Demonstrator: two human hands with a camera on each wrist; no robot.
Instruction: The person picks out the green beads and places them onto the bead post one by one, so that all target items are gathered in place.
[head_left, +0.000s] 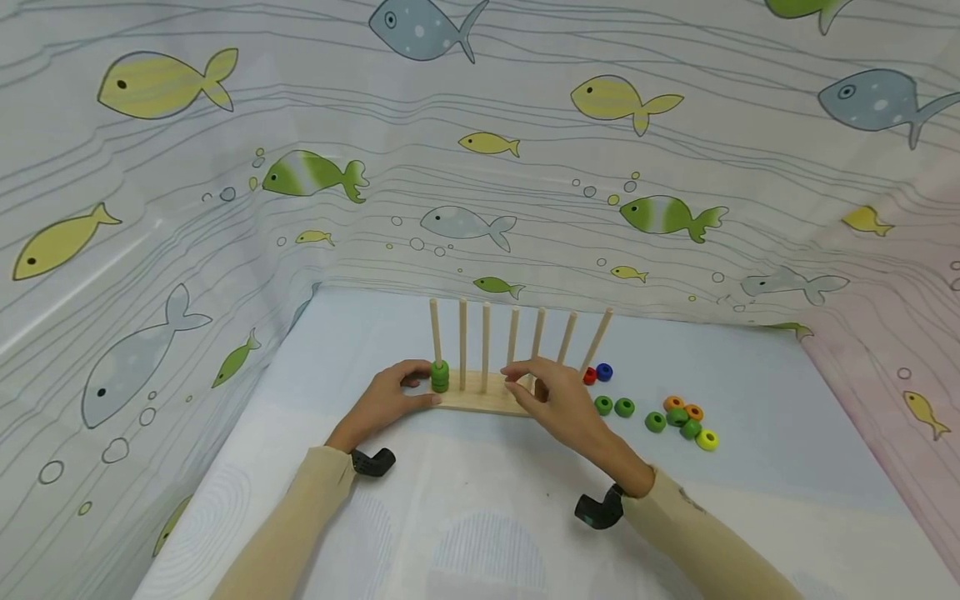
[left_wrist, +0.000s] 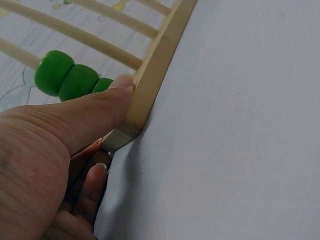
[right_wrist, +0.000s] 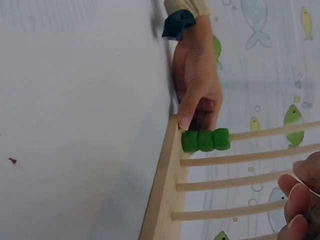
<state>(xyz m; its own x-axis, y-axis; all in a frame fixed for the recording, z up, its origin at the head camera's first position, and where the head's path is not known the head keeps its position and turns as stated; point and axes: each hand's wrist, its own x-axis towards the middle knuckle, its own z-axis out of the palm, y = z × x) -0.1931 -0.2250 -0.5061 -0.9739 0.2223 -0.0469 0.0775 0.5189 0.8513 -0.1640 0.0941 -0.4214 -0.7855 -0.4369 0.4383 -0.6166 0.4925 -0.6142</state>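
At the left end of the wooden rack (head_left: 480, 402), set toward the table's far edge (head_left: 757, 517): three green beads (head_left: 440, 377), stacked on the end peg (head_left: 435, 329). Left hand (head_left: 393, 392): grasping that same end, thumb on its front edge. Right hand (head_left: 562, 396): before the right-of-centre pegs (head_left: 538, 332), fingers loosely bent, released, thumb and forefinger apart. Loose, toward the table's right edge: one red bead (head_left: 589, 377), one blue bead (head_left: 603, 372), five other green beads (head_left: 624, 407), two orange beads (head_left: 694, 412), one yellow bead (head_left: 707, 440).
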